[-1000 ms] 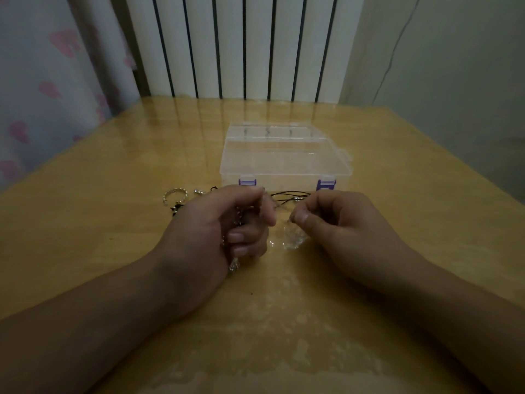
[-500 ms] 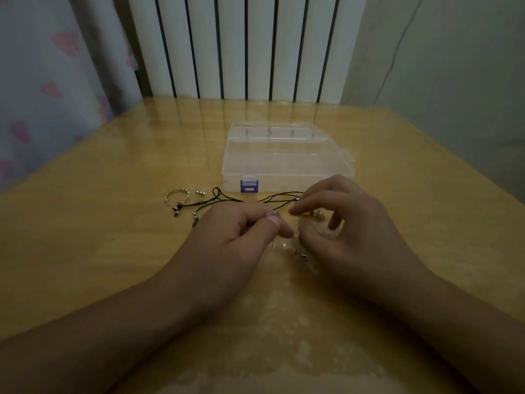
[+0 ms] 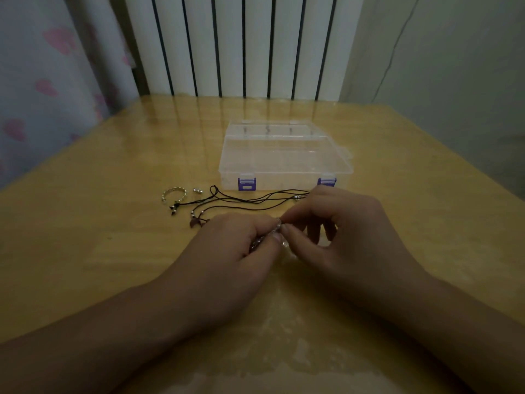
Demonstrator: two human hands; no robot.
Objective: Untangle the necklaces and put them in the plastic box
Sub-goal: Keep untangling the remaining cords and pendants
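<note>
untangling looks unfinished: left hand [image 3: 241,245] and right hand [image 3: 335,228] both pinch a silver chain [image 3: 277,227]; black cords [image 3: 255,200] lie near the shut box [image 3: 284,157].

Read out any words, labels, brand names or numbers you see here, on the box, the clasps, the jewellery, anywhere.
No readable text anywhere in this view.
Plastic box: clear lid and walls, no label or print visible.
Purple clasps: a pale raised bar on each, no letters that can be made out.
Ring, black cord necklaces and the silver chain pinched between both hands: too small and dim to show any engraving.
Curtain: pink heart shapes only, no writing.
</note>
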